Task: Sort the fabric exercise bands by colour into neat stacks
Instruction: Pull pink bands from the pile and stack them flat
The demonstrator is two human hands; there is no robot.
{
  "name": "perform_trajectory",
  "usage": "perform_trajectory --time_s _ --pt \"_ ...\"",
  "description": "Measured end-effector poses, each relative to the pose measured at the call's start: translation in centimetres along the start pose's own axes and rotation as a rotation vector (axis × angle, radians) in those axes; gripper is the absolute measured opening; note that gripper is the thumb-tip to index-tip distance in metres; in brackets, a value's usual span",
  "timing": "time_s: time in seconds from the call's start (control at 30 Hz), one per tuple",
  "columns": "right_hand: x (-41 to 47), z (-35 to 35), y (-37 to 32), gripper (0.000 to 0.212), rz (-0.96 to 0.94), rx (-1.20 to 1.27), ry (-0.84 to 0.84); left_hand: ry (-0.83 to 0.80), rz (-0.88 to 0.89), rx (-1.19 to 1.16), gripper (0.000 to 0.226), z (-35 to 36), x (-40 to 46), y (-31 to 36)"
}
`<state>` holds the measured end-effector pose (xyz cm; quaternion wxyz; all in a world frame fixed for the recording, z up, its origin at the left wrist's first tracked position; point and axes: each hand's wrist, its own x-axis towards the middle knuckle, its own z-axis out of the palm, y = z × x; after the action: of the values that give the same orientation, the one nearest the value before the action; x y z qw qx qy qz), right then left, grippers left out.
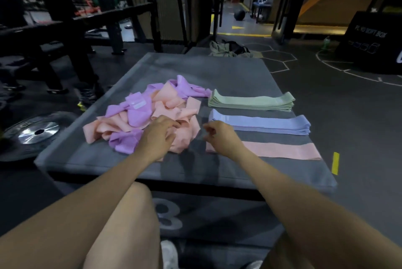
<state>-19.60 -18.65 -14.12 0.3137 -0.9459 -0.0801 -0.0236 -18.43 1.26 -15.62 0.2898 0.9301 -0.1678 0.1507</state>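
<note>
A loose heap of purple and peach bands [148,114] lies on the left half of the grey mat [217,73]. To its right sit a neat green stack [250,102], a blue-lilac stack [265,124] and a flat peach band [282,150] nearest me. My left hand [157,136] reaches into the heap's near edge, its fingers curled on a peach band. Just past the left end of the flat peach band hovers my right hand [219,138], fingers loosely curled, with nothing visibly held.
The mat lies on a dark box marked with a large number. A weight plate [37,133] is on the floor at the left, racks stand behind it, and a black soft box [369,40] stands far right. A yellow floor mark [335,163] is right of the mat.
</note>
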Motion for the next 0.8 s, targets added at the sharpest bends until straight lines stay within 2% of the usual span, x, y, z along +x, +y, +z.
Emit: perform_trajectory --time_s 0.17,0.3,0.43,0.67,0.8 --pt "2.4 4.0 -4.4 0.053 -0.027 0.025 -0.089 -0.03 -0.161 0.034 0.036 -1.7 -1.5 -3.6" --pt "3.5 4.8 -5.9 0.025 0.011 -0.02 -0.049 -0.053 -0.185 0.012 0.041 -2.4 -1.6 -4.6" --pt "4.5 3.6 -7.4 0.012 -0.081 0.095 0.034 -0.059 -0.179 -0.038 0.047 -2.7 -0.5 -4.3" --pt "6.7 0.6 -10.0 0.006 -0.181 0.23 0.125 0.02 -0.201 -0.101 0.037 -5.5 2.7 -3.3" --pt "7.2 -0.5 -10.8 0.01 -0.18 0.151 0.176 0.05 -0.17 -0.05 0.023 -7.4 3.3 -2.8"
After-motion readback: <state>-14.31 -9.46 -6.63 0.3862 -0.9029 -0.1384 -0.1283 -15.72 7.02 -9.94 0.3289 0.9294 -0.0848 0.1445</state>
